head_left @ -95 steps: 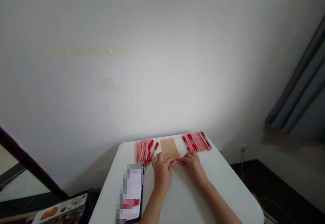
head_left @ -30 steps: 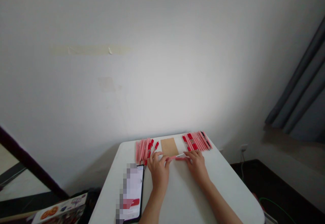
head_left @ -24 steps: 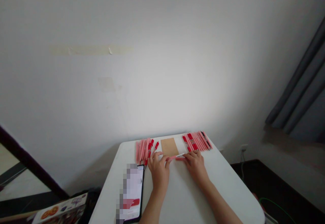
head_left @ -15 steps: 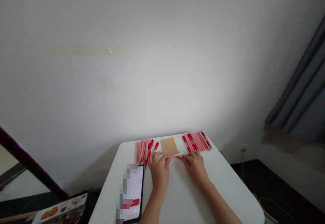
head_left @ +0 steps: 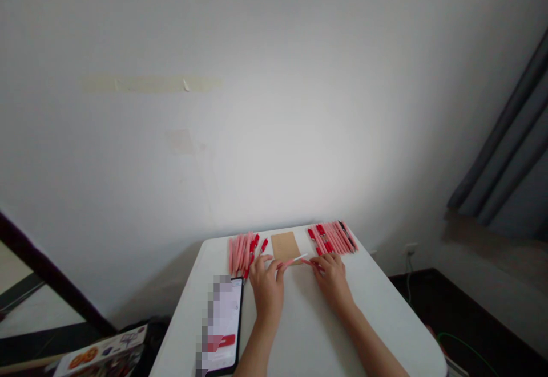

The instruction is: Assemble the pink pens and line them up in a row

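My left hand (head_left: 267, 286) pinches a pink pen barrel (head_left: 287, 263) with a thin white rod sticking out of its right end, tilted slightly upward. Opposite it, my right hand (head_left: 333, 280) is closed on a slim red pen part (head_left: 307, 262) that points left. The ends of the two pieces lie close together, and my fingers hide the rest of each. Just behind them is a brown paper sheet (head_left: 286, 246). Pink and red pens (head_left: 242, 251) lie in a group beside my left hand. A second row of pens (head_left: 334, 237), pink, red and black, lies beyond my right hand.
A phone (head_left: 226, 325) with a lit screen lies left of my left forearm on the white table (head_left: 299, 331). The wall (head_left: 274, 137) rises behind the table. A printed box (head_left: 103, 354) is at lower left, and a grey curtain (head_left: 505, 154) hangs at right.
The left barrel's white end has tilted up and shifted slightly left. The right hand's piece has drawn a little to the right, so the two now look separate. The pen groups stayed put.
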The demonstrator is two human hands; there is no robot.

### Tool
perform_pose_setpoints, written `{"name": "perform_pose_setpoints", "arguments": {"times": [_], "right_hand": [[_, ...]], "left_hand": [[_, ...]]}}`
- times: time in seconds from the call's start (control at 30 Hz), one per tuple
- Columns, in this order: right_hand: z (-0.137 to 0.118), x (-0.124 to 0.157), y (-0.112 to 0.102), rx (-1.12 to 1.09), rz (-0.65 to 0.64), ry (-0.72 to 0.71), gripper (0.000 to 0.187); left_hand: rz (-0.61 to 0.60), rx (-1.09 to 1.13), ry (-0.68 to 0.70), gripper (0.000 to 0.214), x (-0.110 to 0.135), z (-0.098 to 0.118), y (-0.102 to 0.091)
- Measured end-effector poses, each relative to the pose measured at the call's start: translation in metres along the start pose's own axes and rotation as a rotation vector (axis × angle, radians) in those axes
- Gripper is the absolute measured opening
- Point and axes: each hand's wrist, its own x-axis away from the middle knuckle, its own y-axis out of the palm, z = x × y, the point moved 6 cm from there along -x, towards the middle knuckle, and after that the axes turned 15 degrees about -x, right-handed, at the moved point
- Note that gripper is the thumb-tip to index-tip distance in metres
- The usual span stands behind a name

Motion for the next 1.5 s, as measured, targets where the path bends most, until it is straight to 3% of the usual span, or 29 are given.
{"name": "perform_pose_setpoints", "arguments": {"times": [0.2, 0.4, 0.73, 1.5], "right_hand": [[0.006, -0.001, -0.011, -0.03, 0.139, -0.006, 0.019], [0.011, -0.001, -0.015, -0.052, 0.199, 0.018, 0.021], [0.003, -0.002, -0.015, -0.094, 0.187, -0.047, 0.021], [-0.002, 0.0, -0.01, -0.054, 0.137, -0.097, 0.019]], "left_hand": [[0.034, -0.013, -0.006, 0.021, -0.001, -0.003, -0.002], [0.043, -0.049, -0.02, 0.02, -0.002, -0.002, -0.006], [0.061, -0.071, 0.0, 0.019, -0.004, -0.001, -0.009], [-0.011, -0.002, 0.027, 0.018, 0.001, -0.001, 0.004]]}}
